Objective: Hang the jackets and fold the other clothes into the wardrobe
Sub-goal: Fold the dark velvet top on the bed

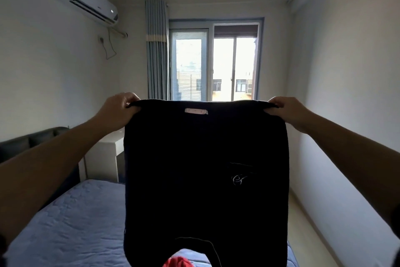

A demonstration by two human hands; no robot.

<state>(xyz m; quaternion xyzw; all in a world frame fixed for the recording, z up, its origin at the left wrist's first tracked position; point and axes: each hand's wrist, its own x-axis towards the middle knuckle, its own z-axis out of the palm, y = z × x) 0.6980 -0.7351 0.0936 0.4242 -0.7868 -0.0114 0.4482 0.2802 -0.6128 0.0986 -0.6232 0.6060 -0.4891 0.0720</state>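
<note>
A person holds black trousers [194,169] up at the centre of view, stretched flat by the waistband. The left hand [118,111], at ten o'clock, and the right hand [287,113], at two o'clock, each pinch a top corner. A blue bed [75,223] lies below at seven o'clock. A red garment [177,262] shows at six o'clock. A window [216,61] stands behind at twelve o'clock.

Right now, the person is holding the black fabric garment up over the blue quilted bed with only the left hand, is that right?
Not quite: both hands hold it. The left hand and the right hand each grip a top corner of the black fabric garment, spread up over the blue quilted bed. The head view shows this.
</note>
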